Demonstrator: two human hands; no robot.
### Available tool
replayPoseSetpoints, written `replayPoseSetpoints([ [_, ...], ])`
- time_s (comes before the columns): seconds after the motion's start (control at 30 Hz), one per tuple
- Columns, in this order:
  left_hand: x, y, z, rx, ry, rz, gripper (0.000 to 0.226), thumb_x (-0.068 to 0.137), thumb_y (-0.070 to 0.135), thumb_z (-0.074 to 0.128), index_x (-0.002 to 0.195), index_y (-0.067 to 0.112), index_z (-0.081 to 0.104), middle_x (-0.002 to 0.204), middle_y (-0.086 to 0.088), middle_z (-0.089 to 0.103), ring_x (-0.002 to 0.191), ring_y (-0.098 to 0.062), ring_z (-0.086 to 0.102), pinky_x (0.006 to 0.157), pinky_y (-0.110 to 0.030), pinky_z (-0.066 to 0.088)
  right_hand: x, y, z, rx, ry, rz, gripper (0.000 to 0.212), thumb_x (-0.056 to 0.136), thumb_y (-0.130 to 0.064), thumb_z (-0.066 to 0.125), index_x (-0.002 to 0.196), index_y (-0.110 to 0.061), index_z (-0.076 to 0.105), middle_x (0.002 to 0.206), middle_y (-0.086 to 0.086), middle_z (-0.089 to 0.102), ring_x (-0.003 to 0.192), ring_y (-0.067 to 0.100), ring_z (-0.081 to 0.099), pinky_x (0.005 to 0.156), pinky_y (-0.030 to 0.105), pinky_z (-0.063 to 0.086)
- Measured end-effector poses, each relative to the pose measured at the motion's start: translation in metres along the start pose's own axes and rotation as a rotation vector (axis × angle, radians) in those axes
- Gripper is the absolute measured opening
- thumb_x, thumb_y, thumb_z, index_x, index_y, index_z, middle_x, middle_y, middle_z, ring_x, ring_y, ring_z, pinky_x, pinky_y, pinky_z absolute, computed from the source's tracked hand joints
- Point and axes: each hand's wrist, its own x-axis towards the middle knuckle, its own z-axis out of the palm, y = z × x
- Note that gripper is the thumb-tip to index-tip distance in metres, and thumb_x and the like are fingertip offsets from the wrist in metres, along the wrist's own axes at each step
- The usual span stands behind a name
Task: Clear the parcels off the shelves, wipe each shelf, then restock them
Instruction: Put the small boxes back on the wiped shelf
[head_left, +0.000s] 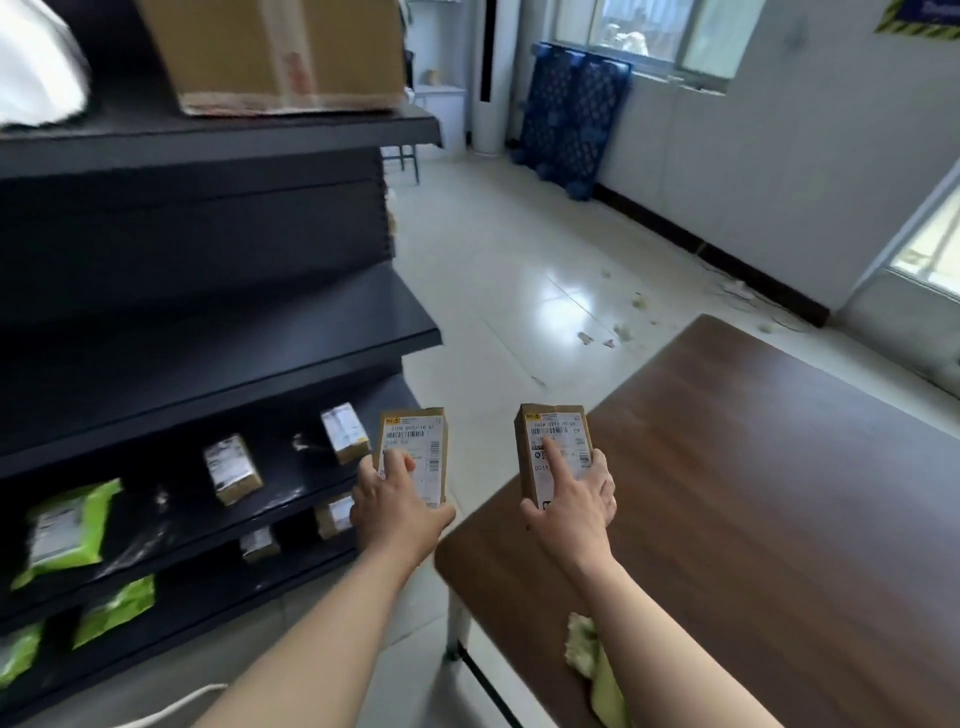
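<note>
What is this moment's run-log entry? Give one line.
left hand: holds left box beside shelves | right hand: holds right box near table | shelves: shelf boxes, green packets on them | cloth: on table

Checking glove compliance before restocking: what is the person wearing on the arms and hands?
Nothing shows on either. The left hand and right hand are bare, with no gloves, and no rings are visible on the fingers. The left forearm and right forearm are uncovered to the frame's edge: no sleeves, watch, wristband or markings in view.
</note>
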Motion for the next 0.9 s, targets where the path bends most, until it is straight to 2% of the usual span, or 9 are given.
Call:
replayPoseSetpoints([
  [0.17,0.019,-0.076,-0.052,-0.005,0.075,-0.094,0.069,0.056,0.044,0.078,0.099,0.031,0.026,0.127,-0.007,0.031,0.109,-0.03,0.044,0.089,-0.037,0.042,-0.01,-0.079,0.045,0.001,-0.069,-0.101,0.086,0.077,-0.036,0.066,0.147,-0.05,0.018,0.154,0.01,-0.001,0.14,0.036,0.008,0.117,0.049,0.009],
  [0.3,0.032,-0.131,-0.091,0.015,0.123,-0.183,0.07,0.057,0.044,0.079,0.106,0.028,0.032,0.135,-0.009,0.029,0.114,-0.031,0.041,0.091,-0.038,0.041,-0.018,-0.131,0.083,0.013,-0.107,-0.186,0.085,0.078,-0.037,0.065,0.146,-0.053,0.015,0.152,0.005,-0.005,0.139,0.037,0.01,0.116,0.052,0.013],
  [0.4,0.043,-0.171,-0.116,0.03,0.158,-0.264,0.071,0.058,0.043,0.079,0.106,0.029,0.028,0.138,-0.01,0.027,0.116,-0.031,0.039,0.094,-0.037,0.04,-0.018,-0.169,0.109,-0.01,-0.138,-0.263,0.086,0.079,-0.04,0.065,0.145,-0.054,0.012,0.151,0.003,-0.006,0.139,0.037,0.01,0.115,0.052,0.015],
  [0.6,0.074,-0.21,-0.139,0.011,0.22,-0.359,0.068,0.059,0.042,0.076,0.101,0.032,0.023,0.135,-0.009,0.029,0.112,-0.031,0.04,0.094,-0.038,0.042,0.002,-0.219,0.141,-0.057,-0.191,-0.324,0.086,0.078,-0.037,0.064,0.146,-0.052,0.013,0.153,0.007,-0.008,0.14,0.038,0.008,0.115,0.051,0.015],
  [0.9,0.171,-0.223,-0.163,0.006,0.289,-0.419,0.065,0.06,0.041,0.075,0.097,0.035,0.021,0.12,-0.003,0.033,0.1,-0.023,0.041,0.084,-0.037,0.043,0.074,-0.296,0.171,-0.077,-0.212,-0.465,0.081,0.08,-0.039,0.063,0.147,-0.046,0.019,0.155,0.014,-0.003,0.14,0.037,0.01,0.114,0.047,0.016],
])
